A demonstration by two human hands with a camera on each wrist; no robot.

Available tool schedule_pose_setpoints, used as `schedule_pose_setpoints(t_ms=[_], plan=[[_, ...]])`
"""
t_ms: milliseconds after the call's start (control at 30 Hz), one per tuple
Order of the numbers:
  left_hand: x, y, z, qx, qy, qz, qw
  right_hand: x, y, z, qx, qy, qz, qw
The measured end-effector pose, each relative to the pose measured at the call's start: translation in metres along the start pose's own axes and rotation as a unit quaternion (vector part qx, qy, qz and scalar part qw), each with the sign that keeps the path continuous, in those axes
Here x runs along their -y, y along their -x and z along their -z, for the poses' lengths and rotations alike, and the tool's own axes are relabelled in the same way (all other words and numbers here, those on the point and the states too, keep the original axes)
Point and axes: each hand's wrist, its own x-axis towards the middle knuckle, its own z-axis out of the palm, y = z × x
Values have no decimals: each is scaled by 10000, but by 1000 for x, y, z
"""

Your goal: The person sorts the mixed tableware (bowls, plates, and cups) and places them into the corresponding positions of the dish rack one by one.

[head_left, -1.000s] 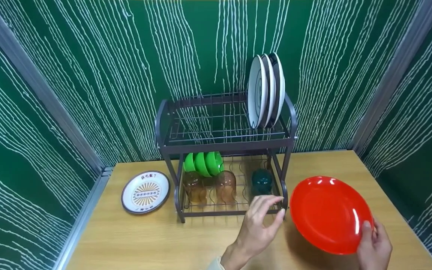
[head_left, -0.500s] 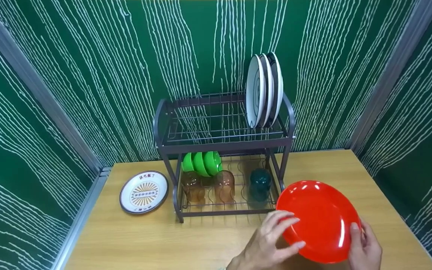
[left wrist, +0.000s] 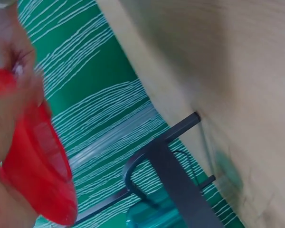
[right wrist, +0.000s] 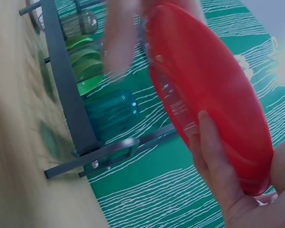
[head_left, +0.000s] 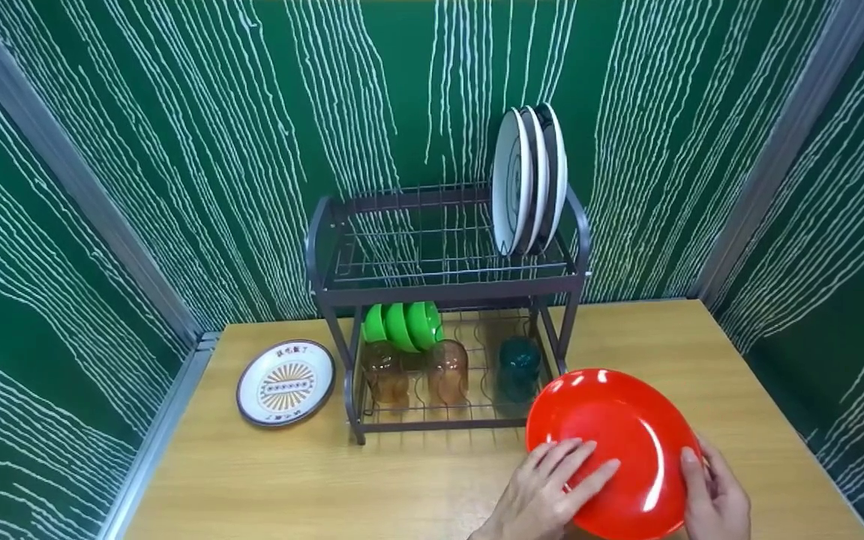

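Note:
A glossy red plate is held tilted above the table, at the front right of the rack. On its right rim my right hand grips, thumb on the upper face and fingers beneath; the right wrist view shows the red plate gripped from its underside. My left hand reaches over the near left part of the plate with its fingers spread. Those fingers are blurred in both wrist views, and whether they bear on the plate is hard to tell.
A dark two-tier dish rack stands behind the hands. White plates stand upright on its top right. Below are green bowls, amber glasses and a teal glass. A patterned white plate lies on the table at left.
My right hand has brought the red plate left and nearer to me. My left hand has moved right, from beside the rack to over the plate.

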Motion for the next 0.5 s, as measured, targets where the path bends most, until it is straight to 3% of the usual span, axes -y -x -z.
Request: schedule_pose_setpoints(t_ms=[100, 500], plan=[[0, 5, -1, -164, -20, 113, 9998, 3, 5, -2, 69, 12, 47, 10000], [1, 15, 4, -870, 98, -16, 9962, 16, 20, -4, 55, -231, -100, 9997]])
